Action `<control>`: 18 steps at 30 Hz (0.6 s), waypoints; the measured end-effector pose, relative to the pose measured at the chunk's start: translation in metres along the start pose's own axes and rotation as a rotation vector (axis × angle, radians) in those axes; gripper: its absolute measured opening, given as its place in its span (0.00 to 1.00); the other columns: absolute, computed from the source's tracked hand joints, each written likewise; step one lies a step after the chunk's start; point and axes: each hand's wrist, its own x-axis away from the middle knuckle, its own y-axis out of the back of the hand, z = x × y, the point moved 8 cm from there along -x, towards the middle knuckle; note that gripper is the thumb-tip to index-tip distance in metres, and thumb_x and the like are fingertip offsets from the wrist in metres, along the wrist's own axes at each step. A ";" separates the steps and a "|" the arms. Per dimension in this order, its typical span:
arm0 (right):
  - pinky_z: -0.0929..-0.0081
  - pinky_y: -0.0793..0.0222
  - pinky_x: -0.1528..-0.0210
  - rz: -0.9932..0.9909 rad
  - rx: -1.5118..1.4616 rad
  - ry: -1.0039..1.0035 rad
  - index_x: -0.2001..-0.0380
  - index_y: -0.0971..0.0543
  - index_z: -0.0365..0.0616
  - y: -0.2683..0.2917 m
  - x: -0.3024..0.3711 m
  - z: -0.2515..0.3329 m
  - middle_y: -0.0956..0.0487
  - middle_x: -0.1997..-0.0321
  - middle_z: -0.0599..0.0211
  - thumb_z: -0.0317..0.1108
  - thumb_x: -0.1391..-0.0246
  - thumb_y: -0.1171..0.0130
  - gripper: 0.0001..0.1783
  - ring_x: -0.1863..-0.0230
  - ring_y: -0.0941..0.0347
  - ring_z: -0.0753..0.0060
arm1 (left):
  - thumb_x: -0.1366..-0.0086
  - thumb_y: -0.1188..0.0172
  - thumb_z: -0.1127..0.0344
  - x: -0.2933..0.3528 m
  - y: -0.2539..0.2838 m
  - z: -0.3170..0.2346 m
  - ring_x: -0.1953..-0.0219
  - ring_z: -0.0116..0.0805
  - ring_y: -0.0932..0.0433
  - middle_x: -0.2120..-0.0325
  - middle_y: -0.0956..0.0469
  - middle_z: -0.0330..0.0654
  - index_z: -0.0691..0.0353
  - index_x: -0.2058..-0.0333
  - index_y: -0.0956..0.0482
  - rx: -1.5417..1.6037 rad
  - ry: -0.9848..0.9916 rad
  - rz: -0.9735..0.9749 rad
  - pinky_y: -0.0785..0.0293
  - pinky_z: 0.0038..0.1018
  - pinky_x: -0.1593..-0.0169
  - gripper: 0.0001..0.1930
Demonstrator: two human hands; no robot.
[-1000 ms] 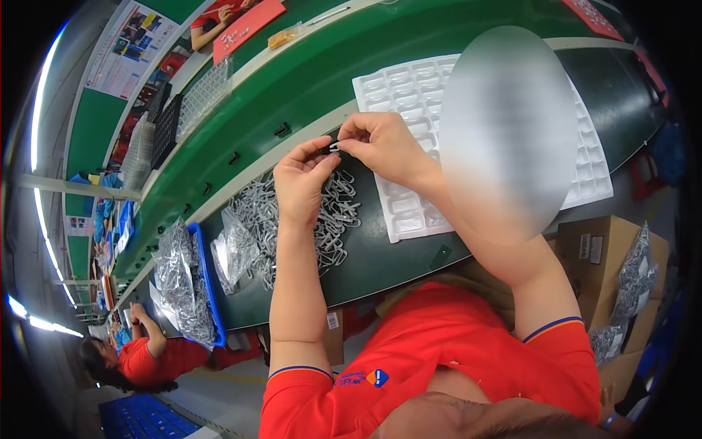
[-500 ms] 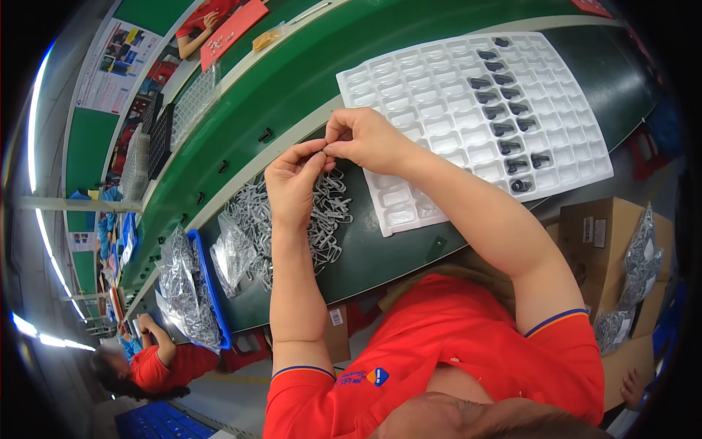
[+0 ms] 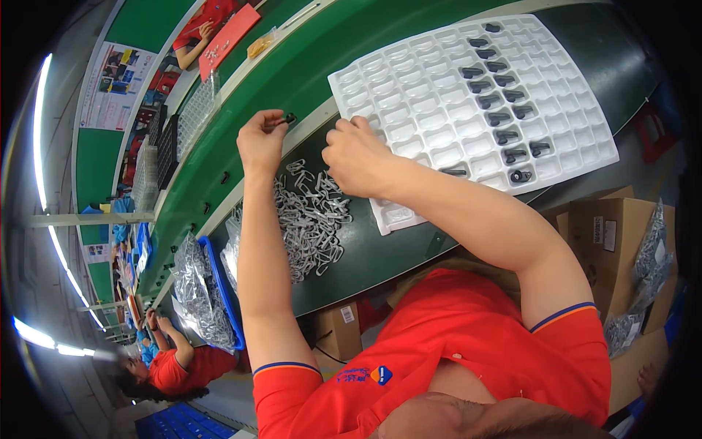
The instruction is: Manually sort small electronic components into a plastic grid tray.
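The table [image 3: 365,256] bears gray clips [image 3: 314,227] and a tray [image 3: 442,139].

Left head-worn fisheye, looking down over nearby workbench [image 3: 373,245].

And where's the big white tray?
In the head view, the white tray is at the upper right, beside the right hand and to the right of the gray clip pile.

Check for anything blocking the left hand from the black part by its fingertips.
Nothing visible stands between the left hand and the black part; they are so close over the green belt that I cannot tell whether they touch.
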 end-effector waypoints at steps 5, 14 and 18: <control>0.51 0.33 0.50 0.240 0.108 -0.023 0.75 0.14 0.48 -0.003 0.002 0.000 0.18 0.65 0.60 0.36 0.56 0.40 0.08 0.53 0.25 0.55 | 0.48 0.34 0.66 -0.042 -0.029 0.024 0.65 0.39 0.16 0.68 0.15 0.46 0.59 0.63 0.15 -0.293 -0.144 0.007 0.22 0.31 0.57 0.12; 0.45 0.35 0.47 -0.490 -0.375 -0.183 0.73 0.15 0.47 -0.051 -0.013 -0.032 0.16 0.60 0.57 0.35 0.53 0.43 0.10 0.58 0.21 0.54 | 0.38 0.39 0.74 -0.093 -0.179 -0.187 0.67 0.26 0.23 0.68 0.19 0.39 0.68 0.60 0.19 0.099 -0.459 0.465 0.26 0.24 0.60 0.08; 0.39 0.39 0.46 0.004 0.040 -0.048 0.63 0.17 0.49 0.004 0.024 -0.027 0.18 0.56 0.59 0.38 0.54 0.42 0.14 0.57 0.22 0.55 | 0.37 0.39 0.73 -0.100 -0.267 -0.251 0.65 0.26 0.22 0.67 0.19 0.39 0.67 0.58 0.20 0.113 -0.630 0.629 0.26 0.23 0.59 0.08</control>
